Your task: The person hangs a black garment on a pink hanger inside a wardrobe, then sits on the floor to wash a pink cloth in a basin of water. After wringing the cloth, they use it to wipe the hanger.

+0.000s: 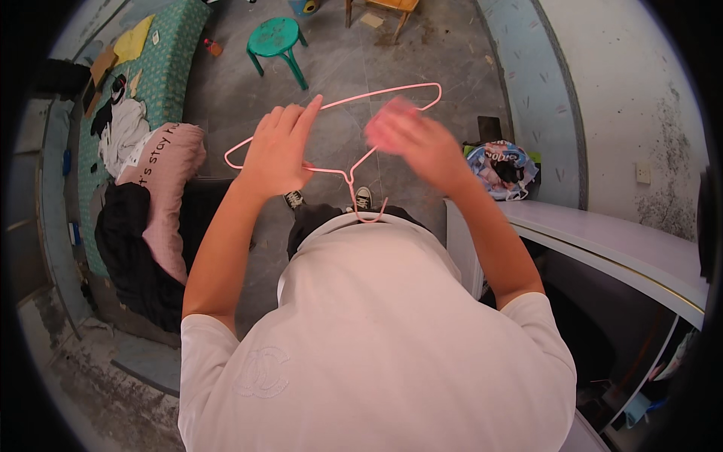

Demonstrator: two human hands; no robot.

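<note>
A pink wire clothes hanger [375, 93] is held out in front of my body, its hook pointing back towards my waist. My left hand [279, 147] grips the hanger's left part, one finger raised above the long bar. On the right arm of the hanger is my right hand [418, 138], blurred, with a crumpled pink cloth [390, 124] under its fingers. The cloth touches or lies very near the hanger wire; the blur hides exactly how.
A green stool [275, 38] stands ahead on the floor. At left, a pink cushion [169, 169] and dark clothing [127, 243] lie near a bed with a green patterned cover [169, 62]. A white desk [599, 234] and a patterned plastic bag [500, 169] are at right.
</note>
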